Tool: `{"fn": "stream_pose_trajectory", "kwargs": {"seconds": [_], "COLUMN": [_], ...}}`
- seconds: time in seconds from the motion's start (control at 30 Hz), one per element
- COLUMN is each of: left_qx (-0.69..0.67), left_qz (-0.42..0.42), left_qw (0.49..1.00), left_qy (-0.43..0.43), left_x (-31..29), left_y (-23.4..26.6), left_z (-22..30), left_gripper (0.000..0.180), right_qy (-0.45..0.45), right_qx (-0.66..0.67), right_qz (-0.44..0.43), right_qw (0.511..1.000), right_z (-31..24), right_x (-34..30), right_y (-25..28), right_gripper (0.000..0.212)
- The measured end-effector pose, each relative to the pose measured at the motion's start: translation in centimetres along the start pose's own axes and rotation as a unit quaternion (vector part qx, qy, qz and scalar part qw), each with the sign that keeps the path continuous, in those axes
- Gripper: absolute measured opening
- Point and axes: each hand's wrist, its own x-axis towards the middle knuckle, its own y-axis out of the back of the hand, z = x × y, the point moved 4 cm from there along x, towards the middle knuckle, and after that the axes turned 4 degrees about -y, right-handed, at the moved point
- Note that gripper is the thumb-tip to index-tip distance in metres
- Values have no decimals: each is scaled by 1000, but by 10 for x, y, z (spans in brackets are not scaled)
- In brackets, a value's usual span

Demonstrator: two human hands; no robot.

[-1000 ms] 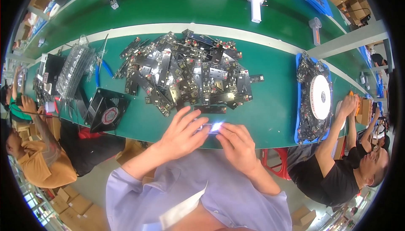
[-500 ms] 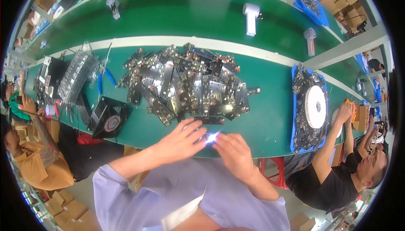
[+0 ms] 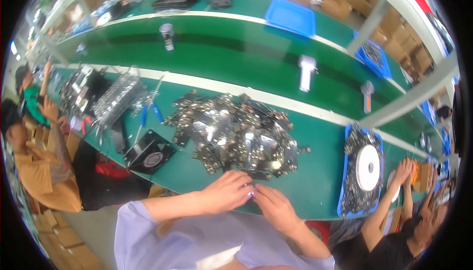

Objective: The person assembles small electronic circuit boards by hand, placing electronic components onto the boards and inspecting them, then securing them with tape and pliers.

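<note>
Close to the table's near edge, my left hand (image 3: 227,191) and my right hand (image 3: 277,209) meet with curled fingers. A small bluish-white glow (image 3: 251,192) shows between their fingertips. Both hands are closed around whatever gives off this light, but the fingers mostly hide it and its kind does not show. Just beyond my hands lies a heap of small dark circuit boards (image 3: 236,137), with shiny metal plates and small parts on them. A board (image 3: 258,175) at the heap's near edge lies closest to my fingers.
Left of the heap are a black cooling fan (image 3: 149,152), blue-handled pliers (image 3: 155,112) and bubble-wrapped items (image 3: 117,100). A blue tray (image 3: 341,191) at right holds boards and a white reel (image 3: 368,168). White handheld fans (image 3: 306,72) stand on the green strip beyond. People sit at both sides.
The view has tilted up, so the table and my hands appear lower and more of the far side shows. The glow between my fingers looks smaller and dimmer. Both hands stay together.
</note>
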Motion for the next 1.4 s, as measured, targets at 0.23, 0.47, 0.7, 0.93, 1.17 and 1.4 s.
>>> {"fn": "stream_pose_trajectory", "kwargs": {"seconds": [0.23, 0.47, 0.7, 0.93, 1.17, 1.4], "left_qx": [53, 87, 119, 80, -35, 101], "left_qz": [184, 124, 96, 198, 79, 238], "left_qw": [960, 982, 983, 971, 987, 963], "left_qy": [-204, 109, 106, 109, 137, 76], "left_x": [-36, -61, -75, -71, -76, -62], "left_y": [19, -25, -54, -68, -72, -45], "left_z": [27, -7, -14, -12, -17, -6], "left_gripper": [32, 31, 50, 29, 54, 17], "right_qy": [-6, -109, -169, -202, -61, -193], "right_qx": [44, 35, -15, -73, -166, -386], "right_qz": [-27, 136, 246, 222, 238, 287], "right_qw": [999, 984, 954, 951, 955, 855], "right_z": [-7, 66, 193, 242, 249, 263], "right_x": [15, 192, 389, 471, 414, 305], "right_y": [52, 70, 23, -32, 25, 57], "right_gripper": [27, 20, 22, 25, 41, 52]}}
